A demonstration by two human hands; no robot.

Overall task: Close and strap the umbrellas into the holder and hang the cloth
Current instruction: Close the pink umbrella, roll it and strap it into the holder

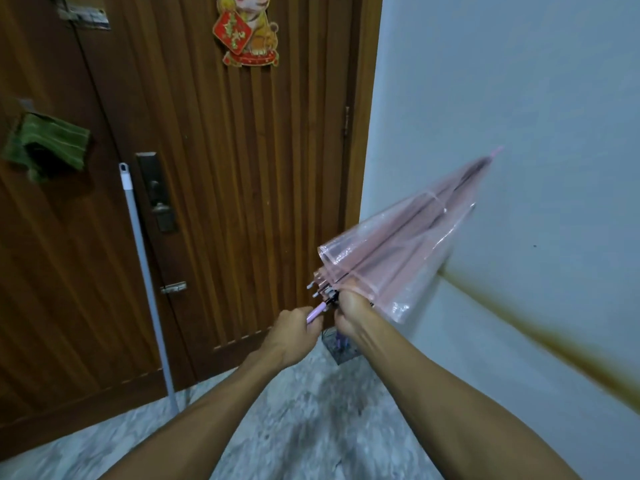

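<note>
Head view, left grip (294, 327) clamped on umbrella (398, 251) handle, right grip (353, 313) clamped round its canopy, holder (341, 348) contents unclear

Home entryway, by the look of it: ribbed wooden front door (214, 174) with a dark lock plate (156, 192) and slide bolt (173, 288), festive tiger decoration (251, 29) stuck up top, mop handle (145, 271) leaning alongside, speckled stone floor (294, 420), plain pale wall (519, 81).

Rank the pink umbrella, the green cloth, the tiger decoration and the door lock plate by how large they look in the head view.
1. pink umbrella, though it is nearest the camera
2. green cloth
3. tiger decoration, cut off by the frame's top edge and close to the cloth, so unsure
4. door lock plate
</note>
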